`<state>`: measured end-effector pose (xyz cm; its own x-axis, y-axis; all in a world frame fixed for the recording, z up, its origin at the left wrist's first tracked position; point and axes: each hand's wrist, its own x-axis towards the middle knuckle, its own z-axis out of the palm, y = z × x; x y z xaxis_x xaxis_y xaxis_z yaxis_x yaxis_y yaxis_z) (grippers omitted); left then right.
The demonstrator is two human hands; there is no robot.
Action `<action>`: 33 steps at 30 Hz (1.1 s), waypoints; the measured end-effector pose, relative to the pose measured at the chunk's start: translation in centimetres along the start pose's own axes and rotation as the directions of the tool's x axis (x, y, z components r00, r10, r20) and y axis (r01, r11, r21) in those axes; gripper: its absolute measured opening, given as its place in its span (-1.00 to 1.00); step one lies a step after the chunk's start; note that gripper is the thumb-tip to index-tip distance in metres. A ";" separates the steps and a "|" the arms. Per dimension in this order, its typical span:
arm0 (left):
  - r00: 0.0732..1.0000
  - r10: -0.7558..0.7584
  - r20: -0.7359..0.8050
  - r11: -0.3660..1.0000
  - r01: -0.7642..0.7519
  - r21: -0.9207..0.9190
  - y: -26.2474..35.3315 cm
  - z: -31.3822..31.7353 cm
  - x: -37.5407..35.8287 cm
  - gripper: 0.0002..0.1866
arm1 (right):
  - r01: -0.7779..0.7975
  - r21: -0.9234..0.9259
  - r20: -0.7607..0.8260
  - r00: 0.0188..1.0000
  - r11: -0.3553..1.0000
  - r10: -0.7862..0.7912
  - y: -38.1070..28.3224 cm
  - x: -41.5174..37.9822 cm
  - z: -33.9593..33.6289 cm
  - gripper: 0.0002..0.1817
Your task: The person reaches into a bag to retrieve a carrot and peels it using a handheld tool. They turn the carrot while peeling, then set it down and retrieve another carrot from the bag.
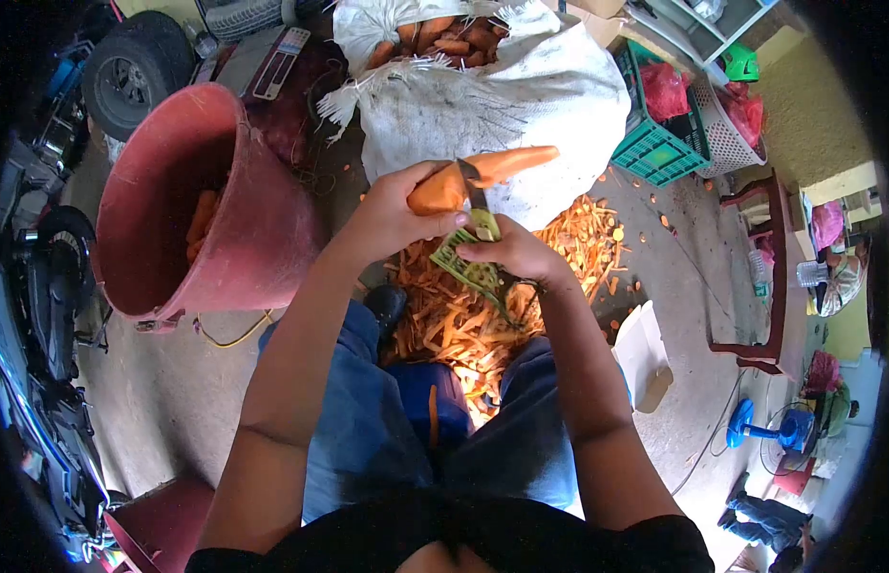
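Note:
My left hand [396,212] is wrapped round the thick end of a large carrot [518,164], whose tapered end points right. In my right hand [517,252] is a peeler [482,225] with a green handle, its dark blade against the carrot. A green slatted piece [471,272] hangs below my right hand; whether it belongs to the peeler I cannot tell. Beneath both hands, orange peelings [454,329] lie heaped on the floor between my legs. Beyond the hands stands a white sack [482,110] with carrots [454,38] in its open top.
A large red tub [272,224] with carrots inside stands at the left, near a wheel [129,81]. At the right are a green crate [669,158], a white basket [731,158], a white box [643,358] and a blue fan [793,427]. A person's legs [771,514] show lower right.

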<state>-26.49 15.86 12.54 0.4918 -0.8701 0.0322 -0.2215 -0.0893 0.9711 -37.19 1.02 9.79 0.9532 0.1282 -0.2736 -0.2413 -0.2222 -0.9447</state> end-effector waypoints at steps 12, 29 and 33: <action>1.000 -0.008 -0.005 0.930 0.006 -0.367 -1.5 1.0 2.5 -0.44 | 0.078 0.211 -0.137 0.989 0.974 -0.049 1.1 -1.2 -1.4 -0.75; 0.986 0.137 0.094 0.978 -0.119 -0.169 -3.5 -0.3 2.4 -0.42 | -0.036 0.168 -0.017 0.999 0.985 0.039 1.8 0.2 -0.5 -0.71; 0.984 -0.002 0.180 0.960 0.052 -0.277 -2.8 -0.9 2.1 -0.42 | -0.015 0.190 0.008 1.000 0.982 0.013 1.6 0.2 -0.5 -0.69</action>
<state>-24.05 14.75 10.10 0.3325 -0.9430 -0.0127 0.0463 0.0029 0.9989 -37.26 0.20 8.29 0.9484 0.1330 -0.2877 -0.2854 -0.0365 -0.9577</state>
